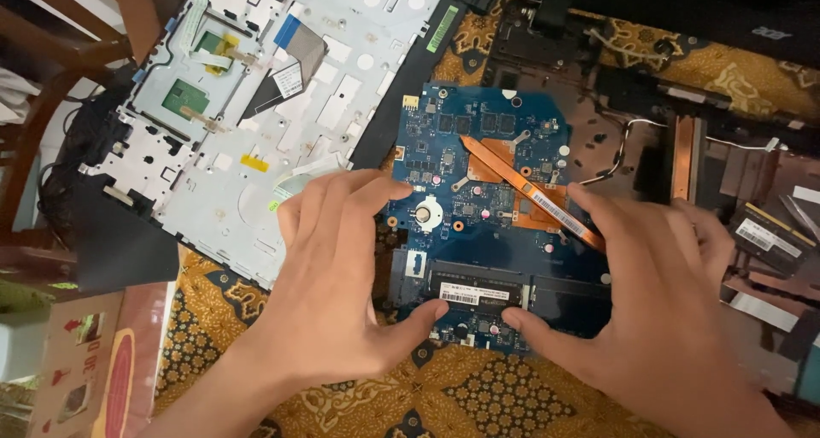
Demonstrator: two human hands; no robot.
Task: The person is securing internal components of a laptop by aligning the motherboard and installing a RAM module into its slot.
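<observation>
Thumbs of both hands press toward a memory module [475, 294] low on the blue motherboard [487, 207], centre frame. Left hand [333, 284] and right hand [662, 297] spread loosely, grasping nothing, equally near. The module's long axis runs left-right between them. A grey laptop cover [256, 105] lies upper left on patterned cloth [478, 395].

**A home turned repair spot**

This looks like a room in a home, not a fitted workshop. The laptop parts lie on a gold and black patterned cloth [478, 395] rather than a workbench mat. A wooden chair [51, 53] stands at the upper left, and a cardboard box [77, 361] sits at the lower left. A motherboard [491, 207], a keyboard frame [256, 105] and loose memory sticks [769, 237] are spread across the cloth.
</observation>
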